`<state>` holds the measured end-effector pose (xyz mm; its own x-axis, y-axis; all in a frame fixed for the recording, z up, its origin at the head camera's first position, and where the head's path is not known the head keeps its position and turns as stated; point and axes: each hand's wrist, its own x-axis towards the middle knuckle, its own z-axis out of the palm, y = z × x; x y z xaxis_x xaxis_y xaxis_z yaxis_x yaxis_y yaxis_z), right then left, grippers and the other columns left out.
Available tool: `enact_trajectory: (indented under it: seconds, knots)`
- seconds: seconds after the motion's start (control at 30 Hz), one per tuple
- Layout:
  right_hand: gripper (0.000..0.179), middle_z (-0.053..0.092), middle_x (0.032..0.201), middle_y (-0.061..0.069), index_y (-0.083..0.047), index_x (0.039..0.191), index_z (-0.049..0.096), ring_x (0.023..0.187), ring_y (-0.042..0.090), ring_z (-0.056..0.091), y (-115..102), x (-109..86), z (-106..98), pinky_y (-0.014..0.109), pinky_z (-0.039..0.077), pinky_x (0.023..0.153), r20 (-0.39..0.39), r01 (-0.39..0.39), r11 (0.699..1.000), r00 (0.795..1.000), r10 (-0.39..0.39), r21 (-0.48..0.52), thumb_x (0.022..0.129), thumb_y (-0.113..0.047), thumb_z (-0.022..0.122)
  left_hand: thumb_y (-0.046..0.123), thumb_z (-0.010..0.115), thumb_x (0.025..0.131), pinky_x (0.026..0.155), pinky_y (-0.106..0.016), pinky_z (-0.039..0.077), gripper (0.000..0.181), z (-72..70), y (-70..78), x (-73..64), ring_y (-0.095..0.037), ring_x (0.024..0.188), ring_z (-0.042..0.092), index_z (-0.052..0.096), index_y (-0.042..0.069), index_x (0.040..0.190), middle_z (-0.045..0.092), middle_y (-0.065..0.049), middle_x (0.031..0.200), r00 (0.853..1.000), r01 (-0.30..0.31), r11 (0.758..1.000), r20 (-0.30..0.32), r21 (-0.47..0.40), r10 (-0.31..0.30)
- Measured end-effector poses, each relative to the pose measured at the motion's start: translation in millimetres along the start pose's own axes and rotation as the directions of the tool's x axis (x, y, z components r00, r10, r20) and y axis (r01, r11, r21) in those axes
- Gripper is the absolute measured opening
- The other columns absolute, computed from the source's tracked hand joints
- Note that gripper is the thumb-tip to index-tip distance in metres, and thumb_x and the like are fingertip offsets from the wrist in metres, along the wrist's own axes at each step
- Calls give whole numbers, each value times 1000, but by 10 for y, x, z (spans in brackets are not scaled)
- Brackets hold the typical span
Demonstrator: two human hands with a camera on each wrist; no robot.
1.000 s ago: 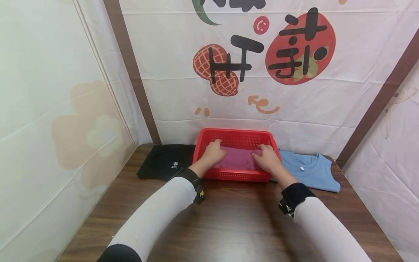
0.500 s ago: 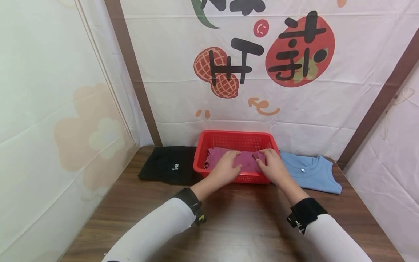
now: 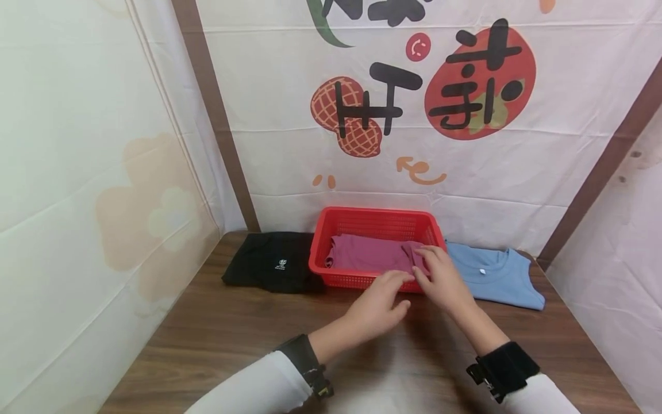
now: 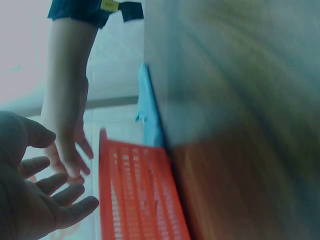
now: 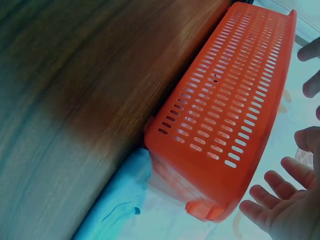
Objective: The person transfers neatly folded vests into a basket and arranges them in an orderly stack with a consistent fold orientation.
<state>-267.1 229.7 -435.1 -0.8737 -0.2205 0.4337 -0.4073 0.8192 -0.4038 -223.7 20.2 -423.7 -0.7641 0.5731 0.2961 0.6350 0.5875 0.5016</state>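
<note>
A folded purple garment lies inside a red plastic basket at the back of the table. My left hand is in front of the basket, fingers extended and holding nothing. My right hand is over the basket's front right corner, its fingertips overlapping the garment's right end in the head view. In the right wrist view the right hand's fingers are spread beside the basket rim, with nothing between them. Both hands are close together, and the left wrist view shows the left fingers slightly bent and apart.
A folded black garment with a small white print lies left of the basket. On its right is a folded light blue sleeveless top. A white printed curtain hangs behind the wooden table, with fabric walls at both sides.
Both hands have come up out of the basket, leaving the purple garment in it. The left hand has drawn back toward the front right; the right hand has drawn back slightly.
</note>
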Motion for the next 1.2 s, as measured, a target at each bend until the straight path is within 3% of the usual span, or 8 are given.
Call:
enact_trajectory:
  seconds: [0.17,0.33,0.53,0.73,0.83,0.97,1.07,1.2]
  knots:
    - [50,56,137,18,0,137,58,127,37,53,25,-122,-115,58,50,101,-46,34,999,998,-35,-21,93,-19,73,24,66,99,114,-32,41,48,205,104,-72,-13,139,47,53,16,144,54,0,147,998,-35,999,44,-4,35]
    - [47,59,132,20,2,134,59,121,39,56,131,-215,-254,61,53,94,-125,13,999,992,-17,-34,92,-16,74,25,66,98,112,-31,43,43,446,140,-59,-16,135,50,57,17,140,55,-1,146,995,-85,992,66,93,79]
    - [43,57,133,26,4,133,59,124,45,52,393,-296,-435,66,47,96,-198,-131,991,972,123,-28,96,-15,68,32,63,100,115,-31,40,46,657,194,79,-16,141,45,56,22,144,49,2,154,985,-107,977,153,182,79]
    - [44,55,134,33,7,133,59,126,52,47,778,-339,-603,68,38,98,-216,-310,950,932,292,-51,100,-22,59,41,61,101,121,-30,30,54,812,270,315,-17,149,36,49,25,151,41,4,161,970,-121,959,236,256,59]
    - [51,51,139,36,6,138,55,126,56,46,956,-382,-663,71,39,96,-161,-422,903,900,406,-80,101,-29,56,44,61,101,122,-29,28,55,934,305,468,-18,150,35,49,27,151,40,4,161,964,-146,939,257,311,65]
    - [70,37,146,43,10,147,40,127,65,38,1152,-426,-686,77,38,93,45,-525,836,842,537,-157,102,-42,52,48,57,102,122,-31,27,55,1125,325,650,-20,152,31,46,32,153,36,4,163,954,-156,928,295,339,52]
    - [78,29,147,46,12,149,34,128,69,31,1268,-440,-671,80,36,93,172,-533,820,805,567,-209,102,-48,50,51,55,102,123,-33,27,56,1252,308,751,-22,153,27,44,34,154,34,5,165,948,-153,920,316,360,34]
    - [74,28,147,45,12,147,36,129,69,30,1371,-430,-642,78,37,95,215,-526,811,787,579,-257,102,-46,50,55,52,102,122,-33,28,58,1364,243,871,-22,154,26,41,36,155,30,5,167,948,-130,916,319,379,2]
